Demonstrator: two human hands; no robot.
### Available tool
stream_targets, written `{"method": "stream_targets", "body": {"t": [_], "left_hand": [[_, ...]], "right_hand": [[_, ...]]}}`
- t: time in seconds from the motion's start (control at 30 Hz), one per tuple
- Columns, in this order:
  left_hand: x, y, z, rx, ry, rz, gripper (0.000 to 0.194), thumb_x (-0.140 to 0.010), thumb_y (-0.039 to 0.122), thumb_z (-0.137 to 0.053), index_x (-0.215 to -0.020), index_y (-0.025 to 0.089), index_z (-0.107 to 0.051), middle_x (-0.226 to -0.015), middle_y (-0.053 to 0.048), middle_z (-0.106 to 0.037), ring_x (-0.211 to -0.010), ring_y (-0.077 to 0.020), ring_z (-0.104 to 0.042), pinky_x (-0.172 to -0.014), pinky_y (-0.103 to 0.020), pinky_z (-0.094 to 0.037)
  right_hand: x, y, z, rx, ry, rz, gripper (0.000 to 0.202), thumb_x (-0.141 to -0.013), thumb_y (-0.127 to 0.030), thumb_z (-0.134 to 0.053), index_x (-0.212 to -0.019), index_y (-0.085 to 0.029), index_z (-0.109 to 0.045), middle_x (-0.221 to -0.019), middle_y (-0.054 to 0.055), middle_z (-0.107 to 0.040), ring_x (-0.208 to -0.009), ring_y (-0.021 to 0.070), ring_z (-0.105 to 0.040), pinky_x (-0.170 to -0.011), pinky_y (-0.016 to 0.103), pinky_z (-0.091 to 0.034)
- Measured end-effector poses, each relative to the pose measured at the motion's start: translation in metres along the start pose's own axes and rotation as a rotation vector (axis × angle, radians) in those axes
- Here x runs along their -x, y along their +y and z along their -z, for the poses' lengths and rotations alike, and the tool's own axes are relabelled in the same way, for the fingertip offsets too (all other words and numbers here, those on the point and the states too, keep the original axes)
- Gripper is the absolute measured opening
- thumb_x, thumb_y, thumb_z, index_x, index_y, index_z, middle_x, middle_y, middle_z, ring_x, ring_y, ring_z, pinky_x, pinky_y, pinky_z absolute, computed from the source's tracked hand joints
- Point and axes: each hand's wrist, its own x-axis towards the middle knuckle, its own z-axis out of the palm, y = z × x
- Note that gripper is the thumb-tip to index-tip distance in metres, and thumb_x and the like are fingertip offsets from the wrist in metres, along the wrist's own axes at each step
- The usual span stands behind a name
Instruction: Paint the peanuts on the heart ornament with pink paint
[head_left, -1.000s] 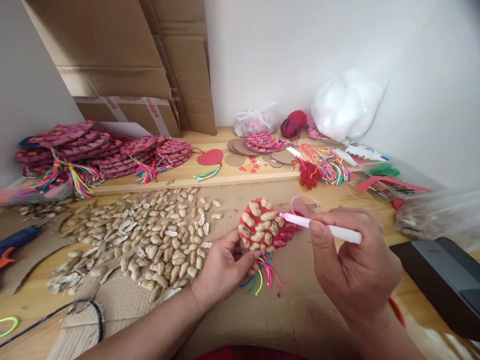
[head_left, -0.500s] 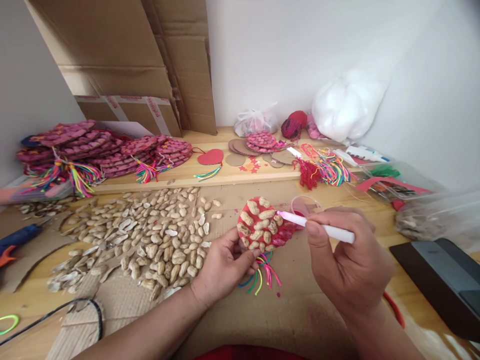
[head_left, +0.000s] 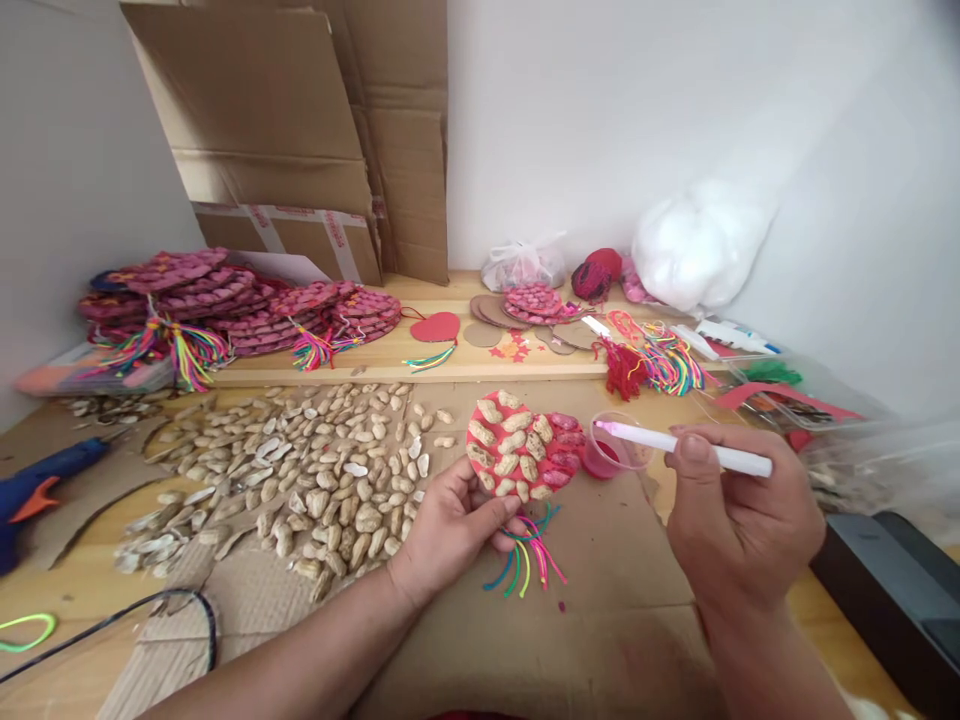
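My left hand grips the lower edge of a red heart-shaped piece covered in peanuts in the shell. The shells along its right side are painted pink; the others are bare tan. Coloured cords hang below it. In my right hand is a white pen-shaped applicator, held between thumb and fingers. Its pink-stained tip is over a small clear plastic cup with pink-red liquid in it, just right of the heart. Whether the tip touches the cup I cannot tell.
Loose peanuts cover the cardboard at left, beside a blue glue gun. Stacked pink pieces, a red heart and cord tassels lie on the back ledge. A dark device stands at right.
My right hand has moved the applicator rightward, from the peanuts on the heart to over the cup. The heart stays in my left hand, and the camera view has shifted slightly.
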Motion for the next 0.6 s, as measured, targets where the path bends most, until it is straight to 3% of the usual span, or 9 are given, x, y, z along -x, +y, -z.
{"method": "stream_targets", "body": {"t": [0.13, 0.27, 0.6], "left_hand": [[0.000, 0.001, 0.000, -0.018, 0.007, -0.002, 0.036, -0.076, 0.035, -0.085, -0.097, 0.014, -0.062, -0.081, -0.005, -0.074, -0.062, -0.0137, -0.072, -0.048, -0.017, -0.056], [0.000, 0.002, 0.000, -0.053, 0.000, -0.004, 0.035, -0.078, 0.034, -0.083, -0.097, 0.014, -0.062, -0.082, -0.006, -0.075, -0.062, -0.0136, -0.072, -0.045, -0.016, -0.054], [0.000, 0.001, 0.002, -0.074, -0.010, -0.003, 0.036, -0.081, 0.035, -0.081, -0.104, 0.014, -0.061, -0.082, -0.006, -0.077, -0.069, -0.0183, -0.076, -0.041, -0.015, -0.052]], "right_hand": [[-0.008, 0.016, 0.001, 0.198, -0.014, 0.071, 0.014, -0.089, -0.035, -0.066, -0.090, -0.021, -0.067, -0.081, 0.003, -0.069, -0.081, 0.0191, -0.062, -0.076, 0.035, -0.046], [-0.013, 0.024, 0.001, 0.338, -0.141, 0.137, 0.016, -0.089, -0.037, -0.065, -0.083, -0.022, -0.068, -0.076, 0.002, -0.068, -0.083, 0.0204, -0.057, -0.080, 0.036, -0.042], [-0.008, 0.035, -0.007, 0.420, -0.273, 0.122, 0.020, -0.088, -0.041, -0.064, -0.081, -0.023, -0.070, -0.082, 0.003, -0.071, -0.085, 0.0213, -0.057, -0.085, 0.038, -0.036]]}}
